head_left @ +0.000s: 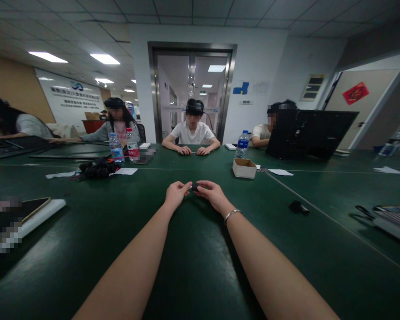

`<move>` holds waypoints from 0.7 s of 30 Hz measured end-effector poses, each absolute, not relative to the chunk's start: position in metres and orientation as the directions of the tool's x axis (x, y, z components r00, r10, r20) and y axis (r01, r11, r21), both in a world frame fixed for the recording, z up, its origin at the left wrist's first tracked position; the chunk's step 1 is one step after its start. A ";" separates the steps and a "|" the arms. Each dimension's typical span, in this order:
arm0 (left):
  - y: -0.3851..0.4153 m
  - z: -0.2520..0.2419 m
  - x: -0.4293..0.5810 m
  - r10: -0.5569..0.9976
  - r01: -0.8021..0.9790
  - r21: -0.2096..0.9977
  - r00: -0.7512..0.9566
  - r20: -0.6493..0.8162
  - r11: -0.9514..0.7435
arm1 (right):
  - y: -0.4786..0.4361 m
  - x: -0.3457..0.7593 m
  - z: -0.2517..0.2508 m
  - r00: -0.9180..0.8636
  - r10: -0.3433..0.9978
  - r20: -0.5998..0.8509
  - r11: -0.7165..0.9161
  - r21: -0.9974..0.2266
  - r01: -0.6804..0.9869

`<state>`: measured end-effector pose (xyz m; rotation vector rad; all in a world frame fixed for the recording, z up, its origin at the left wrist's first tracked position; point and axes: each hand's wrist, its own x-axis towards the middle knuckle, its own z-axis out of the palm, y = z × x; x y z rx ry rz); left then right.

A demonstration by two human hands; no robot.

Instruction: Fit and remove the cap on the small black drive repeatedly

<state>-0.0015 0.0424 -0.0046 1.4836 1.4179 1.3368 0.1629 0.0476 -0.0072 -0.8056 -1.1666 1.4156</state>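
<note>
Together, your two forearms reach forward from the lower edge of the view and slant inward, so that your left hand (pixel 176 194) and right hand (pixel 213 194) meet near the middle of the green table (pixel 200 258). Between them is a small black object (pixel 195 187) with a pale, shiny end on the left; it is too small to identify. Your left thumb and fingertips are pinched narrow on that shiny end, wrist bent slightly, while your right thumb and fingers close round the dark end from the other side, knuckles up. You wear a silver bangle (pixel 232 216) on the right wrist. Whether your hands rest on the tabletop, you cannot tell from this angle. Beyond your right hand stands an open cardboard box (pixel 244 170), near a blue-labelled water bottle (pixel 242 145).
</note>
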 end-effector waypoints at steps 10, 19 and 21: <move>0.045 -0.008 -0.006 0.937 0.140 0.931 -0.054 0.346 -0.336 | 0.042 0.161 0.001 -0.198 0.978 0.067 0.005 -0.955 -0.296; 0.044 -0.005 -0.005 0.988 0.078 0.988 -0.062 0.138 -0.133 | 0.041 0.160 0.001 -0.170 0.984 0.058 0.006 -0.958 -0.288; 0.047 -0.011 -0.005 0.989 0.194 0.972 -0.038 0.141 -0.131 | 0.042 0.160 0.001 -0.167 0.984 0.056 0.006 -0.959 -0.284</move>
